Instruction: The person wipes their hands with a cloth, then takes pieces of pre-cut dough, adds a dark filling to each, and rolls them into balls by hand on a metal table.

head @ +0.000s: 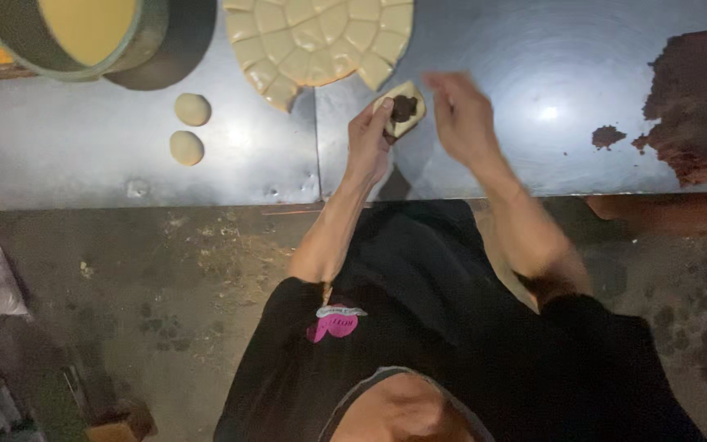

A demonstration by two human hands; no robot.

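Black fabric of the person's shirt [443,327], with a small pink mark on it, fills the lower middle of the view, closest to the camera. Beyond it, both bare forearms are stretched out over a grey metal bench [83,155]. A flattened piece of pale dough [403,107] with a dark brown lump of filling [404,105] on it is held in the left hand [370,139], whose fingers are curled around its near edge. The right hand [461,115] is blurred just beside the dough piece; whether its fingers are open or closed cannot be told. A large scored disc of dough [321,37] lies just behind the hands. Two dough balls [190,128] are seen further left, near a round tin [67,37]. A heap of dark brown paste [697,102] lies at the bench's right end.
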